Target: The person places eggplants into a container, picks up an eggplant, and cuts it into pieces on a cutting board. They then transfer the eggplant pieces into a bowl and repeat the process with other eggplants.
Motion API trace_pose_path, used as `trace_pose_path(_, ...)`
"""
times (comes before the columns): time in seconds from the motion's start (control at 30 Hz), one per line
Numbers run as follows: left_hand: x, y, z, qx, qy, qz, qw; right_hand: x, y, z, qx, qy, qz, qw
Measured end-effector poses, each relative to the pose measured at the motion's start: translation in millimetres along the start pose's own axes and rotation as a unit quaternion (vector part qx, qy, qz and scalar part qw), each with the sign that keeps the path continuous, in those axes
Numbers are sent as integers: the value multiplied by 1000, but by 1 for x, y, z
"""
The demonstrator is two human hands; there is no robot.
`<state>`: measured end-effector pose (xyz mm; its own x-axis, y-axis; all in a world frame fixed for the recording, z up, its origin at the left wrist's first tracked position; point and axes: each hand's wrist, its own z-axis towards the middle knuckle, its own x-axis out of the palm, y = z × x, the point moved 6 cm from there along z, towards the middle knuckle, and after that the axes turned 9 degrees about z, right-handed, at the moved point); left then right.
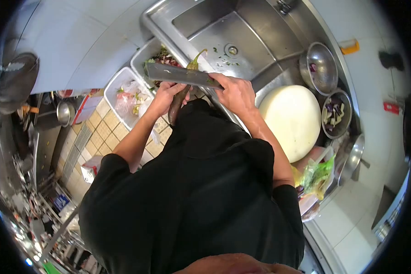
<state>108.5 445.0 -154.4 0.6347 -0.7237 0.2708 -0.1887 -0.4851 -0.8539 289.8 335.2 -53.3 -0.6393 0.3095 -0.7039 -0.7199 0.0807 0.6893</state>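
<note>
A long dark eggplant (176,106) with a green stem end is in my left hand (167,97), whose fingers are wrapped round it. My right hand (235,92) grips the handle end of a wide cleaver (180,75). The cleaver's blade lies across the eggplant near its green cap (194,64), above my left fingers. Both hands are in front of the near edge of the steel sink. Whether the blade has cut into the skin cannot be made out.
The steel sink (205,34) has green scraps round its drain. A round white board (290,123) is at the right, beside a bowl of cut eggplant (335,114) and another metal bowl (319,68). White bins (115,89) with scraps stand at the left.
</note>
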Motion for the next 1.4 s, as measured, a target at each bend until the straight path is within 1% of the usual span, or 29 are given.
trace_pose_path(0.1,-18,4,-27,15,-58,-9,998,21,13,13,-48,25,26,998)
trace_pose_path(0.13,-26,6,-37,15,-102,18,995,30,17,16,-63,33,35,997)
trace_pose_path(0.23,-50,14,-63,39,-117,-30,992,76,-9,25,-16,139,-14,990)
trace_pose_path(0.27,-59,13,-72,50,-105,-5,993,80,-15,27,49,207,-61,975)
trace_pose_path(0.3,-64,11,-77,48,-123,9,991,90,-32,24,48,221,-67,972)
trace_pose_path(0.37,-70,3,-77,47,-149,38,987,89,-55,0,93,232,-33,968)
trace_pose_path(0.4,-71,2,-70,54,-171,58,982,84,-56,-11,121,205,-5,971)
trace_pose_path(0.47,-71,1,-49,80,-155,161,971,66,-65,-34,182,142,42,972)
trace_pose_path(0.5,-73,6,-32,98,-129,232,959,58,-70,-42,213,128,46,967)
trace_pose_path(0.53,-74,10,-14,119,-106,300,940,50,-75,-53,250,108,48,961)
trace_pose_path(0.57,-61,-6,-5,154,-108,458,869,38,-81,-67,296,79,49,951)
trace_pose_path(0.6,-55,-7,10,116,-105,537,829,29,-89,-82,323,62,65,942)
trace_pose_path(0.63,-62,4,33,105,-130,630,758,17,-91,-94,363,68,68,927)
trace_pose_path(0.67,-69,15,58,35,-117,604,788,5,-93,-111,373,22,68,925)
trace_pose_path(0.7,-71,23,77,14,-102,492,864,0,-98,-130,402,-14,88,911)
trace_pose_path(0.73,-83,50,109,-60,-58,347,934,-8,-100,-153,430,-60,100,895)
trace_pose_path(0.77,-31,5,97,-41,-68,483,872,-16,-98,-172,449,-101,113,880)
trace_pose_path(0.8,7,-6,107,26,-40,526,849,-25,-97,-190,480,-123,130,859)
trace_pose_path(0.83,39,-12,113,91,-17,563,821,-29,-98,-211,488,-177,144,843)
trace_pose_path(0.9,116,-14,133,272,37,581,766,-31,-101,-255,491,-276,171,809)
trace_pose_path(0.93,156,-17,138,256,79,560,784,-40,-90,-267,529,-291,193,773)
trace_pose_path(0.97,201,-19,138,239,119,539,799,-41,-89,-284,538,-327,215,746)
trace_pose_path(1.03,283,-6,145,219,201,538,788,-38,-86,-317,553,-393,258,688)
trace_pose_path(1.1,355,12,140,216,271,524,778,-39,-79,-340,553,-437,265,657)
trace_pose_path(1.17,410,44,147,168,322,517,775,-37,-76,-362,561,-464,265,632)
trace_pose_path(1.23,451,67,138,158,354,529,755,-33,-76,-377,548,-498,272,615)
trace_pose_path(1.27,464,83,138,148,353,520,763,-31,-75,-381,542,-509,277,609)
trace_pose_path(1.37,487,124,149,157,342,539,753,-26,-78,-386,545,-516,277,600)
trace_pose_path(1.4,491,133,152,180,343,560,732,-25,-83,-389,551,-513,277,597)
